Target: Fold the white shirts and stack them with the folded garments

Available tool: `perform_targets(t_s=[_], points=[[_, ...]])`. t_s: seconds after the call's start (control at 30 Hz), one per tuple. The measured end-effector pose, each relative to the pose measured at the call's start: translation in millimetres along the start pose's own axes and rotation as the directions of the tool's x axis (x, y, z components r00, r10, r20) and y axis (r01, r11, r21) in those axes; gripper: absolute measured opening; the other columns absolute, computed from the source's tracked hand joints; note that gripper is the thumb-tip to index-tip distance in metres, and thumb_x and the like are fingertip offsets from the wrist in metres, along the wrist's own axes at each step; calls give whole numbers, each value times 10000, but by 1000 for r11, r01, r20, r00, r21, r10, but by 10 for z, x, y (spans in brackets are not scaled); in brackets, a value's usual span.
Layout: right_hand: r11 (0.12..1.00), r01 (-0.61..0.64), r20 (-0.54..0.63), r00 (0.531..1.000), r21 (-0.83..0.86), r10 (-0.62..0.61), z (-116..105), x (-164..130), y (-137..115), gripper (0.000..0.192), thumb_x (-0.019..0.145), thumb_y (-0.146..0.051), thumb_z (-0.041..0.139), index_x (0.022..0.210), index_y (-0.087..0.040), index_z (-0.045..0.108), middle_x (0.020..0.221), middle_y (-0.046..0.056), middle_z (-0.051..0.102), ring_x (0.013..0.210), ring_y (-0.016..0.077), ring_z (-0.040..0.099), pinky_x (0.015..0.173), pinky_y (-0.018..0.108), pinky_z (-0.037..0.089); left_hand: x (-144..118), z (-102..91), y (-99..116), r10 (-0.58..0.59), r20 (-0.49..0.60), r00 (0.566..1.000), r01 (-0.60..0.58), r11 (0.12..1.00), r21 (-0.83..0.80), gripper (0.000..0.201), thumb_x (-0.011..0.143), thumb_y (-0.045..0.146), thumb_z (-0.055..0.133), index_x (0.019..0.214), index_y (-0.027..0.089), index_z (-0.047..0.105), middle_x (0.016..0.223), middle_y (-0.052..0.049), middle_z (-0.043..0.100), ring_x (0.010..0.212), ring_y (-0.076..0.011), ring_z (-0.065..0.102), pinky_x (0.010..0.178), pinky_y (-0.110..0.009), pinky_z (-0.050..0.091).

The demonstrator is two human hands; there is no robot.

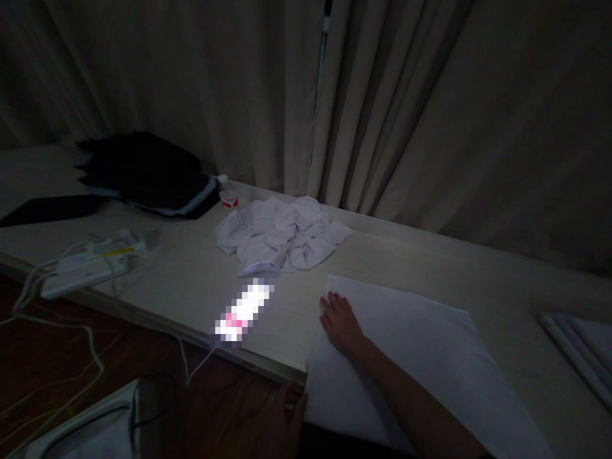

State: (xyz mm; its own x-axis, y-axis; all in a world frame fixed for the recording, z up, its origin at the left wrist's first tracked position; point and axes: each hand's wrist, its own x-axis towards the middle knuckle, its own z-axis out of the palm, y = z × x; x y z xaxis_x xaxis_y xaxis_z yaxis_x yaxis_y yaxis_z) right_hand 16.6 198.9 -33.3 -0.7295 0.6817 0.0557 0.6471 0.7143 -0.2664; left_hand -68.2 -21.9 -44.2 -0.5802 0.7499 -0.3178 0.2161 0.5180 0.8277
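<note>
A white cloth (406, 331) lies spread over the table's front edge, smooth and mostly flat. My right hand (342, 324) rests on its left far corner, palm down with the fingers stretched out. Low at the table's front edge, my left hand (289, 411) is beside the cloth's hanging left side. It is in deep shadow, so whether its fingers grip the cloth is unclear. Beyond them sits a crumpled heap of white cloth (287, 233).
A bright pixelated rectangle (243, 312) lies left of the cloth, a cable below it. Farther left are a power strip (88, 271) with cords, a bottle (228, 196) and a dark fabric stack (143, 169). Folded white cloth (581, 350) lies right. Curtains (268, 95) hang behind.
</note>
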Motion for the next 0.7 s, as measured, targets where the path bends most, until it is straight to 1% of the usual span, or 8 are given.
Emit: perform_targets(t_s=[0.07, 0.13, 0.23, 0.3, 0.37, 0.43, 0.57, 0.7], points=[[990, 140, 6, 990, 25, -141, -92, -41, -50, 460, 892, -195, 385, 1346, -220, 451, 1482, 111, 346, 1388, 235, 238, 1128, 431, 182, 51, 52, 29, 12, 18, 1000, -11, 997, -70, 548, 774, 541, 476, 1173, 176, 566, 1007, -90, 706, 894, -238, 661, 817, -366, 518], [953, 298, 46, 953, 55, -300, -162, -109, -121, 422, 850, -134, 427, 1229, -254, 565, 1423, 72, 435, 1359, 212, 291, 1116, 394, 208, 105, 142, 0, 43, 61, 997, -34, 988, -149, 563, 763, 507, 514, 1217, 175, 545, 1109, -101, 681, 989, -245, 640, 876, -372, 500], [856, 511, 127, 846, 79, -518, -206, -229, -246, 250, 842, -194, 498, 1013, -262, 666, 1229, 38, 583, 1288, 209, 366, 1073, 371, 264, 185, 277, -127, 73, 59, 996, -61, 981, -185, 553, 748, 478, 540, 1202, 163, 559, 1212, -108, 636, 1108, -252, 586, 957, -375, 460], [803, 594, 170, 787, 55, -594, -210, -289, -318, 163, 834, -242, 536, 921, -241, 674, 1075, 36, 636, 1209, 216, 418, 1024, 368, 304, 228, 326, -220, 99, 46, 994, -90, 983, -160, 533, 747, 493, 533, 1145, 143, 592, 1191, -122, 641, 1113, -264, 578, 985, -393, 441], [784, 621, 199, 767, 7, -609, -214, -317, -370, 124, 824, -256, 552, 851, -215, 665, 942, 40, 652, 1108, 215, 461, 955, 358, 339, 249, 334, -281, 130, 36, 991, -124, 983, -137, 509, 749, 513, 521, 1083, 144, 623, 1149, -125, 653, 1078, -267, 591, 982, -404, 443], [781, 624, 215, 768, -35, -603, -227, -315, -401, 118, 820, -248, 547, 822, -201, 656, 869, 44, 652, 1022, 206, 481, 889, 347, 353, 238, 319, -299, 133, 26, 991, -128, 981, -147, 500, 738, 533, 525, 1047, 155, 633, 1108, -119, 666, 1034, -262, 610, 950, -394, 467], [768, 633, 217, 766, -90, -606, -256, -268, -433, 110, 799, -234, 546, 792, -184, 643, 779, 41, 648, 899, 196, 492, 816, 352, 336, 148, 281, -255, 41, 31, 999, -33, 975, -219, 567, 704, 603, 536, 1043, 156, 619, 1055, -107, 692, 976, -252, 643, 849, -347, 520], [769, 625, 252, 772, -136, -583, -264, -232, -463, 85, 729, -240, 585, 691, -175, 626, 685, 37, 623, 797, 192, 485, 763, 365, 324, 75, 270, -223, -8, 39, 999, 13, 993, -120, 651, 644, 718, 516, 943, 156, 654, 886, -87, 723, 848, -245, 663, 756, -312, 527]])
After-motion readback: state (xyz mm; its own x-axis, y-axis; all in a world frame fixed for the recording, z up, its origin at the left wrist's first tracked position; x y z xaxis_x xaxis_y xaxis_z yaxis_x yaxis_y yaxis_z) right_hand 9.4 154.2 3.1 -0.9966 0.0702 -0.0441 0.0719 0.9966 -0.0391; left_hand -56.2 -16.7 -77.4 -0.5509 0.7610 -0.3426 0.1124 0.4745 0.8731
